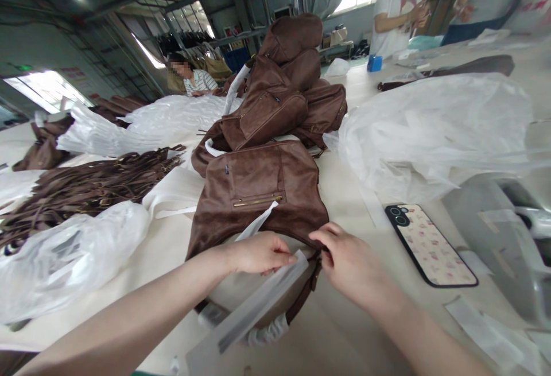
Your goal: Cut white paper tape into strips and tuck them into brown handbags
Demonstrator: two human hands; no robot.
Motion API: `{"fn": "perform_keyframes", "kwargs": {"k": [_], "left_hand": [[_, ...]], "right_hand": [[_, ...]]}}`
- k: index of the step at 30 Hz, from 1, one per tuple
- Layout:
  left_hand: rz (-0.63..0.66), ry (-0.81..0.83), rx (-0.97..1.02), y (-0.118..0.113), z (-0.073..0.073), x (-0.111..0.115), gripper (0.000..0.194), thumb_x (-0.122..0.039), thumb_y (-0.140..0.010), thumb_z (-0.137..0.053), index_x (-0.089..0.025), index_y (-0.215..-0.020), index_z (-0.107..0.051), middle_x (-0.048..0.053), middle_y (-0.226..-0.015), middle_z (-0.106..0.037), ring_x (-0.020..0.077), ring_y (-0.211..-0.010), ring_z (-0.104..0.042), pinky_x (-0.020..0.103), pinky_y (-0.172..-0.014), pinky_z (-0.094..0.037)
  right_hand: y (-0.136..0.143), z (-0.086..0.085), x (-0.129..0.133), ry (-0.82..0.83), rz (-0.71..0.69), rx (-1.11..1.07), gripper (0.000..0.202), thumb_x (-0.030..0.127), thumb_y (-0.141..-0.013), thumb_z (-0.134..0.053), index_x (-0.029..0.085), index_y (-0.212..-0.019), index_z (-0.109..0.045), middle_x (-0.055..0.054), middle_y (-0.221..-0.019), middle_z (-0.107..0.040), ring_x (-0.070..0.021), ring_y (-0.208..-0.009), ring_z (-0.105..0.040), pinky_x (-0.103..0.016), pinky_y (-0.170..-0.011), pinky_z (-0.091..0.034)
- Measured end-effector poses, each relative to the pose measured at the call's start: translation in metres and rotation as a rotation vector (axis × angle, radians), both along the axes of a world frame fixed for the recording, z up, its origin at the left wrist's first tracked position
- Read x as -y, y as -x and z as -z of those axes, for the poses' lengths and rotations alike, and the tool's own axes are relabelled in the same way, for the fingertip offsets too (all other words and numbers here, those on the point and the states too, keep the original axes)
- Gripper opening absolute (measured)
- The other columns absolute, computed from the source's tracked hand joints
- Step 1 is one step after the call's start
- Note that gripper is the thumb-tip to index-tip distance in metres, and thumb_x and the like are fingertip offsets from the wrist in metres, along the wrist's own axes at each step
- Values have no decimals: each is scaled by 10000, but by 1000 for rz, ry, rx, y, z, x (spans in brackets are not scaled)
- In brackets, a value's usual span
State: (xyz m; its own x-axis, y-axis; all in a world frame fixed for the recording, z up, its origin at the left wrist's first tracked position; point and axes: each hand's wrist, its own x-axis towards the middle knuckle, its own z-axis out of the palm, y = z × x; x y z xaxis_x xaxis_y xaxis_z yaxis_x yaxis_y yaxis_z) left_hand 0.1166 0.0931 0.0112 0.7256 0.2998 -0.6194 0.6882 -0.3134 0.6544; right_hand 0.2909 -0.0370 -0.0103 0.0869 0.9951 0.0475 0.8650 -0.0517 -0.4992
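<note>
A brown leather-like bag (258, 183) with a brass zipper lies on the table in front of me, its pale lining showing at the near side. My left hand (267, 252) is over that lining, its fingers pinched on a translucent white strip (264, 301) that slants down to the left. Another white strip (258, 221) rises beside the zipper pull. My right hand (344, 252) grips the bag's right edge near a strap, thumb and fingers closed on it. A wrapped handle (271, 330) curves at the near end.
More brown bags (275, 100) are piled just beyond. Brown straps (94, 186) and clear plastic (77, 255) cover the left; a large plastic heap (434, 129) and a phone (433, 244) lie right. People stand or sit around the far side of the table.
</note>
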Motion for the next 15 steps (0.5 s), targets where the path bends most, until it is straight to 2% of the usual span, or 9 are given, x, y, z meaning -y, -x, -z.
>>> {"fn": "perform_keyframes", "kwargs": {"k": [4,10,12,15], "left_hand": [[61,-75,-14,-7,4,-4,504,-636,-823,-487,-199,-576,-444,-45,-457,-433,102,-437,-415,225,-457,-298],[178,-297,103,-12,12,-5,480,-505,-874,-484,-173,-529,-454,-35,-513,-413,98,-510,-384,229,-526,-268],[200,-353,166,-15,15,-3,455,-449,-876,-498,-161,-524,-493,-20,-576,-460,104,-573,-419,227,-562,-278],[179,-400,159,-19,17,4,427,-400,-888,-480,-151,-550,-555,0,-638,-527,111,-614,-456,231,-574,-280]], "right_hand": [[-15,3,-2,37,149,46,323,94,-823,-504,215,-1078,-661,-67,-1005,-676,-195,-825,-658,-279,-674,-417],[-15,7,0,72,137,49,312,112,-849,-487,196,-1108,-639,-78,-953,-722,-218,-848,-675,-295,-686,-420],[-14,6,1,72,130,55,308,115,-851,-480,196,-1105,-634,-76,-950,-723,-219,-844,-677,-298,-681,-417],[-13,6,2,77,124,62,305,121,-849,-480,195,-1104,-627,-76,-950,-722,-223,-844,-676,-303,-670,-410]]}}
